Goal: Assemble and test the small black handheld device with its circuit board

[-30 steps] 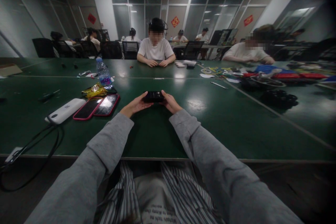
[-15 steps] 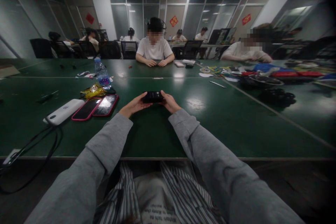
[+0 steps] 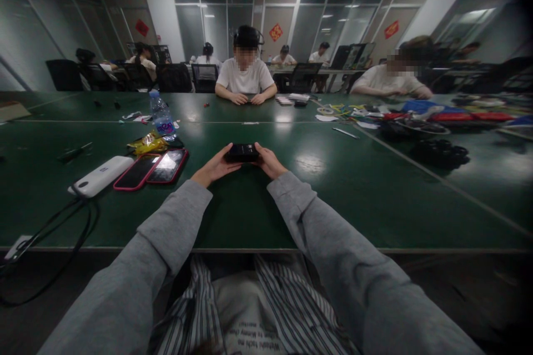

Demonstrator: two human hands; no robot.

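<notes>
Between my two hands is a small black box-shaped object [image 3: 242, 152] with faint pale print on its upper face; its exact kind does not show. My left hand [image 3: 217, 166] grips its left end, thumb along the side and fingers partly beneath. At the right end my right hand [image 3: 270, 161] closes on it in the same manner. The object is held at or just over the green table [image 3: 245, 216]; I cannot tell whether it touches. To the left of my left hand lie a pink-edged phone [image 3: 167, 166] and a second pink-edged phone or case [image 3: 137, 172].
A white power bank [image 3: 102, 176] with a black cable lies at left. Behind the phones are a yellow wrapper [image 3: 149, 143] and a water bottle [image 3: 161, 113]. A pen [image 3: 345, 133] and cables [image 3: 345, 111] lie right. A person [image 3: 245, 77] sits opposite.
</notes>
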